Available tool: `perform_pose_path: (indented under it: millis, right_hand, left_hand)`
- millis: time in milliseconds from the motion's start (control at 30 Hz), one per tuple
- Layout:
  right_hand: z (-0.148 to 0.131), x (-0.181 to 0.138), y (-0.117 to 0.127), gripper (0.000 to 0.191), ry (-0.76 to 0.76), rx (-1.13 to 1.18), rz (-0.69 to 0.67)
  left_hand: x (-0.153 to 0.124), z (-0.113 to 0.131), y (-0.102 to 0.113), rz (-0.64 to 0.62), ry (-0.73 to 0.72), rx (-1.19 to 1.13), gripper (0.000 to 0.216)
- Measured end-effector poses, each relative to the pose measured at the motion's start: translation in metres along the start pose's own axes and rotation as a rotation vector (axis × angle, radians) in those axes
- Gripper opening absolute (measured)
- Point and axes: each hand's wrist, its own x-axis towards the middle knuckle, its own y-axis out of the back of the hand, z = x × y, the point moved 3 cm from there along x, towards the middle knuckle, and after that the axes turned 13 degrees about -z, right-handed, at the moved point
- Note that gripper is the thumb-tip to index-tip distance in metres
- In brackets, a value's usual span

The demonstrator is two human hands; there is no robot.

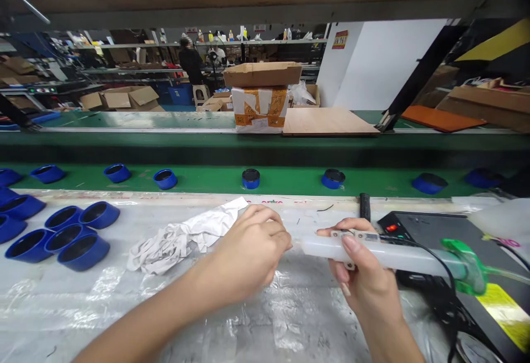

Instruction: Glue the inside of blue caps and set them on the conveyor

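While the right hand (pixel 368 280) grasps a translucent white plastic syringe barrel (pixel 406 258), thumb on the near side and fingers around the far side, the left hand (pixel 259 247) is curled with its fingertips drawn together at the barrel's narrow end; the tip is hidden and blurred there, so I cannot tell whether the left fingers pinch it or only hover beside it. The barrel lies roughly level above the counter (pixel 298 324), which is pale and covered with shiny clear film. A bright green plastic end cap (pixel 466 268) closes the barrel's right end, with a clear thin tube (pixel 507 275) leading off it. Behind and below that end sits a black box-shaped controller (pixel 430 233) with a lit red switch (pixel 391 227) and a yellow label.

Left of the hands, a crumpled white cloth (pixel 186 236) lies on the counter, and farther left short blue cylinders with dark insides (pixel 85 251) stand clustered. Just beyond, a green conveyor belt (pixel 211 181) carries a spaced row of similar blue pieces (pixel 250 179). Past it, a white cardboard box with orange tape (pixel 260 109) stands beside a flat light-brown wooden board (pixel 327 120). In the distance, a person in dark clothing (pixel 190 65) stands near laden shelves.
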Motion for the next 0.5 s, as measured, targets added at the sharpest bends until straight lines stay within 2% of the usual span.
perform_pose_path:
  millis: [67, 100, 200, 267, 333, 400, 500]
  right_hand:
    - [-0.001, -0.001, 0.002, 0.060, -0.044, 0.022, 0.010]
    - [-0.001, -0.002, 0.005, 0.061, -0.070, 0.029, 0.010]
    - [-0.001, -0.011, 0.025, 0.062, -0.146, 0.044, 0.056]
    - [0.000, -0.018, 0.045, 0.067, -0.172, 0.113, 0.192]
    - [0.001, -0.024, 0.057, 0.069, -0.192, 0.168, 0.262]
    - [0.001, -0.026, 0.061, 0.068, -0.187, 0.177, 0.282]
    - [0.003, -0.025, 0.058, 0.066, -0.182, 0.154, 0.259]
  left_hand:
    - [-0.001, 0.007, 0.000, 0.060, -0.013, 0.056, 0.021]
    - [-0.002, 0.008, 0.003, 0.048, -0.018, 0.021, 0.021]
    - [-0.009, -0.008, 0.019, -0.120, 0.040, -0.282, 0.019]
    - [-0.023, -0.038, 0.030, -0.205, 0.256, -0.417, 0.021]
    - [-0.044, -0.076, 0.033, -0.188, 0.613, -0.292, 0.023]
    - [-0.060, -0.104, 0.023, -0.170, 0.727, -0.240, 0.019]
    - [-0.068, -0.125, -0.007, -0.162, 0.759, -0.218, 0.015]
